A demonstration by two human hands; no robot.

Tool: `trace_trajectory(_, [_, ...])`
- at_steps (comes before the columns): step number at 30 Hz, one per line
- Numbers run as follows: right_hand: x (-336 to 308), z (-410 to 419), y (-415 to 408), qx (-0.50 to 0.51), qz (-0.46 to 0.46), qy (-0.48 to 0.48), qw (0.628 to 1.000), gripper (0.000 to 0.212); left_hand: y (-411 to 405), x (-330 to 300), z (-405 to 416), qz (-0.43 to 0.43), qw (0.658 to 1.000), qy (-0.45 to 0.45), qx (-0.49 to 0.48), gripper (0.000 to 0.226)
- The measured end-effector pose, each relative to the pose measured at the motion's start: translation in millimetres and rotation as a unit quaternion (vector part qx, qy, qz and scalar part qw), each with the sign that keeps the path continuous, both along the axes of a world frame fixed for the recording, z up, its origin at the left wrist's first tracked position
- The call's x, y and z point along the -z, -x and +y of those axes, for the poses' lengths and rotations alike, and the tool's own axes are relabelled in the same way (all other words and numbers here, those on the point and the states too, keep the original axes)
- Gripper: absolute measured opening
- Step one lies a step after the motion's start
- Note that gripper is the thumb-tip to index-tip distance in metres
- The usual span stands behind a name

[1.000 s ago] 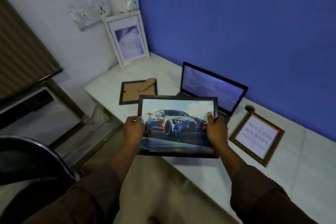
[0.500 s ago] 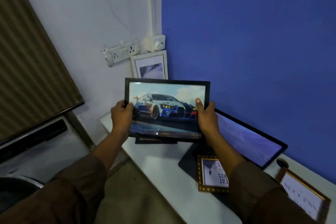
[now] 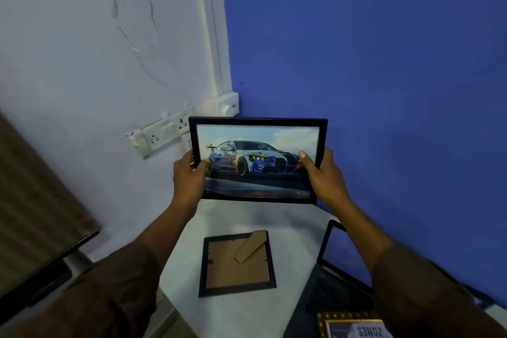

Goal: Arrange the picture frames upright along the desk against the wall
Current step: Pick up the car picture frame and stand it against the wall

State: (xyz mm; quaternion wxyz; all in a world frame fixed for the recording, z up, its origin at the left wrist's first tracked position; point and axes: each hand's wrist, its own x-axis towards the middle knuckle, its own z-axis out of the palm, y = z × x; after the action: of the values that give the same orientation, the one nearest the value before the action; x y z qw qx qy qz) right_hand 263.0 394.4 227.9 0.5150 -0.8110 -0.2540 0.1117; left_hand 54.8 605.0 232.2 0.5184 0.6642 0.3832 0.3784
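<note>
Both hands are carrying the car frame (image 3: 258,160) higher and further toward the corner than a moment ago, when it was hanging low over the worktop's (image 3: 247,217) near edge; now it is hovering upright in the air, picture facing the person, in front of where the white wall meets the blue wall (image 3: 384,63). The left hand (image 3: 189,175) is gripping its left edge and the right hand (image 3: 321,173) its right edge, fingers clamped on the frame with thumbs across the glass. That is putting it nearly in place to be stood down, by my reckoning. Below it, a face-down frame (image 3: 237,263) is lying flat with its stand showing, the laptop (image 3: 337,277) is sitting open by the blue wall, and a gold frame (image 3: 354,328) is resting on it. The socket strip (image 3: 162,132) is sticking out just left of the frame.
</note>
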Motion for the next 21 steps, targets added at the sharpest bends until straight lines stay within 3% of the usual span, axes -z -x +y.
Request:
trace_trajectory(5, [34.4, 12.6, -49.2, 0.051, 0.013, 0.124, 0.991, 0.082, -62.6, 51.2, 42.7, 0.028, 0.996, 0.009, 0.088, 0.035])
trace_trajectory(8, [55.0, 20.5, -73.0, 0.073, 0.054, 0.179, 0.980, 0.076, -100.4, 85.2, 65.6, 0.061, 0.987, 0.041, 0.146, 0.033])
trace_trajectory(15, [97.6, 35.8, -108.1, 0.172, 0.148, 0.223, 0.948, 0.068, -184.4, 150.0, 106.6, 0.107, 0.954, 0.104, 0.259, 0.024])
trace_trajectory(21, [131.2, 30.4, -126.0, 0.249, 0.207, 0.226, 0.919, 0.078, -243.1, 189.0, 121.2, 0.174, 0.902, 0.112, 0.378, 0.047])
